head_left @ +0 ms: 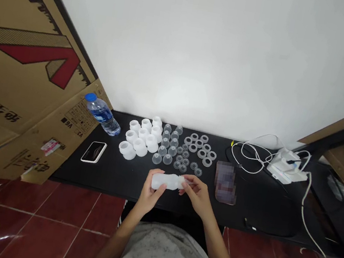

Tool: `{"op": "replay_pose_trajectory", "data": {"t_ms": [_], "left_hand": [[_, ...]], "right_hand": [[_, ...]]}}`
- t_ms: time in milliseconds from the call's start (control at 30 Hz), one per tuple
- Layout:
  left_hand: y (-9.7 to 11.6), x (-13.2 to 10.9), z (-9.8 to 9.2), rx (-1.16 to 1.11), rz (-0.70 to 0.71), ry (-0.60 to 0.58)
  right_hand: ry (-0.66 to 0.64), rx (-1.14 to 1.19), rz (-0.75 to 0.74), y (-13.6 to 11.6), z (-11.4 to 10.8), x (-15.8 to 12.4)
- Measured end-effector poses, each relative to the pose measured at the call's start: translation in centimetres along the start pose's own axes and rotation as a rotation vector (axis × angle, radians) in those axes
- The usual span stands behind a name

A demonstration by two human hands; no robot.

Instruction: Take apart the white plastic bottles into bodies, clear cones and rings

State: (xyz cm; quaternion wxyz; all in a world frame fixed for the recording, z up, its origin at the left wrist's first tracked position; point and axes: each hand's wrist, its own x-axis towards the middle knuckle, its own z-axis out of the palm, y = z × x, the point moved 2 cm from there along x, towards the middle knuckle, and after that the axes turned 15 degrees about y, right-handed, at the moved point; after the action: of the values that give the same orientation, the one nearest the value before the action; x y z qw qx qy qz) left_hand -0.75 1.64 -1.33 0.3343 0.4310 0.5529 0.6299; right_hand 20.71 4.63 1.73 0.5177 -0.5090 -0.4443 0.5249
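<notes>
A frosted white baby bottle (165, 181) lies sideways above the table's front edge, between my two hands. My left hand (151, 189) is wrapped round its wide base end, thumb on the near side. My right hand (195, 190) pinches the neck end, where a pale collar-like piece (180, 182) shows partly between the fingers. Whether that piece is loose or fixed on the bottle cannot be made out. Just beyond stand clear dome caps (167, 159), small clear nipples (184, 161) and translucent rings (207, 161). Several white rounded bottle parts (140, 145) are grouped at the left.
On the black table (124, 178), a water bottle (103, 115) and a white phone box (94, 152) are at left. A blurred phone (226, 182) lies right of my hands. Further right are a white power strip (287, 166) and cables (250, 171). Large cartons (16, 90) border the left.
</notes>
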Motion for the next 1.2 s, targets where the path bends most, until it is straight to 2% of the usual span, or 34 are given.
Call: {"op": "replay_pose_trajectory", "data": {"t_ms": [233, 400, 500, 600, 700, 800, 967, 1200], "left_hand": [[-0.4, -0.4, 0.7, -0.026, 0.077, -0.113], [0.4, -0.4, 0.8, 0.111, 0.102, -0.227], [1.0, -0.5, 0.9, 0.186, 0.206, -0.333], [1.1, -0.6, 1.1, 0.225, 0.349, -0.323], [0.9, -0.9, 1.3, 0.249, 0.417, -0.262], [0.7, -1.2, 1.3, 0.279, 0.417, -0.246], [1.1, -1.4, 1.1, 0.260, 0.401, -0.337], [2.0, -0.8, 1.3, 0.247, 0.270, -0.392]], "right_hand": [[0.096, 0.050, -0.039, -0.3, -0.3, 0.5], [0.028, 0.155, -0.086, -1.0, 0.0, 0.0], [0.023, 0.146, -0.042, -1.0, 0.3, -0.1], [0.077, 0.148, -0.019, -0.6, 0.5, 0.0], [0.106, 0.137, -0.009, -0.3, 0.6, -0.1], [0.115, 0.156, 0.004, -0.3, 0.5, -0.2], [0.151, 0.210, 0.067, -0.7, 0.4, -0.2], [0.279, 0.194, 0.060, -1.0, 0.7, 0.4]]}}
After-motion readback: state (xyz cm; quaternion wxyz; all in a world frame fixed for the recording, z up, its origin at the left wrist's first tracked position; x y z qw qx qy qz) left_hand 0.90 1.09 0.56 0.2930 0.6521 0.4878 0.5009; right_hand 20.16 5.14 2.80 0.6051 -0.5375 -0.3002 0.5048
